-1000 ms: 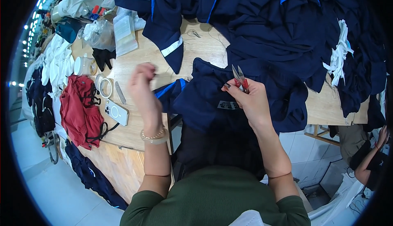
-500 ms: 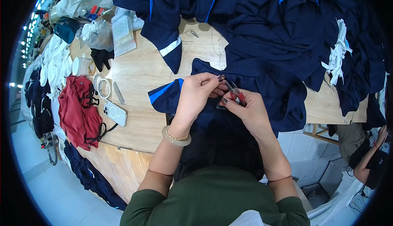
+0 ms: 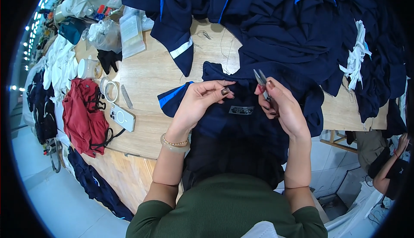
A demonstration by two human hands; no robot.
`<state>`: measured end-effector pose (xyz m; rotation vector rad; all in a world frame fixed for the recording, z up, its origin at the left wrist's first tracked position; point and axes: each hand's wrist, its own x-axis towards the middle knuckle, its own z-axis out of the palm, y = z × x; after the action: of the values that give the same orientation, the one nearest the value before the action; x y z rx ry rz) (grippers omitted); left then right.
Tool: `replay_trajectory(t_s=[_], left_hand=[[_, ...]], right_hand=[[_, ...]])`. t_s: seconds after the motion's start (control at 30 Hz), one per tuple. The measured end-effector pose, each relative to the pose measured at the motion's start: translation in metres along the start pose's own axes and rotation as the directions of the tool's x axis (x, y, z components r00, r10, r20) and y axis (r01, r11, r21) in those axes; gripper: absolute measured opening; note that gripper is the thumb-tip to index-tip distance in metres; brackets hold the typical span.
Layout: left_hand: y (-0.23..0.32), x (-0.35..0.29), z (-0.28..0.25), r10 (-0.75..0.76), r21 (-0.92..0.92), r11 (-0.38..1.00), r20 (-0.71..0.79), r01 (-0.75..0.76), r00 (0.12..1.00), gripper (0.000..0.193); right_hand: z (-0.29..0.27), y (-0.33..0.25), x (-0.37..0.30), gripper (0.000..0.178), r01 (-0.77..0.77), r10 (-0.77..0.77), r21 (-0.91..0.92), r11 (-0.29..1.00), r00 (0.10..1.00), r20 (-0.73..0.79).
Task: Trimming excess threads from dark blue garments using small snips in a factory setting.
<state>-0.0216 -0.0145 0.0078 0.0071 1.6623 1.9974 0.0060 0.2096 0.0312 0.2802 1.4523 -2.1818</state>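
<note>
Our left hand point(image 3: 196, 102) and right hand point(image 3: 284, 108) hang over the navy garment point(image 3: 246, 93) at the table's point(image 3: 146, 91) near edge. The right grasps red snips point(image 3: 261, 89); whether the left pinches anything, we cannot tell. We do best keeping the parted blades point(image 3: 263, 78) off the cloth.

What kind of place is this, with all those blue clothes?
Probably a garment workshop: navy clothes are heaped on the table, loose threads lie there, and the right hand holds red-handled snips.
</note>
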Motion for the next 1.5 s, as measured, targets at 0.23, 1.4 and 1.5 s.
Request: replay_trajectory(t_s=[0.23, 1.4, 1.5], left_hand=[[-0.001, -0.001, -0.005, 0.051, 0.091, 0.994, 0.106, -0.060, 0.993, 0.013], [-0.001, -0.003, 0.000, 0.017, 0.176, 0.984, 0.096, -0.033, 0.995, 0.009], [-0.003, -0.003, 0.001, -0.009, 0.118, 0.993, 0.080, 0.000, 0.997, 0.009]], right_hand=[[0.001, 0.012, 0.012, 0.017, -0.038, 0.030, -0.106, 0.994, 0.997, -0.075], [0.018, 0.023, 0.025, 0.028, -0.133, 0.125, -0.034, 0.990, 0.976, -0.176], [0.018, 0.025, 0.027, 0.028, -0.127, 0.123, -0.014, 0.992, 0.976, -0.179]])
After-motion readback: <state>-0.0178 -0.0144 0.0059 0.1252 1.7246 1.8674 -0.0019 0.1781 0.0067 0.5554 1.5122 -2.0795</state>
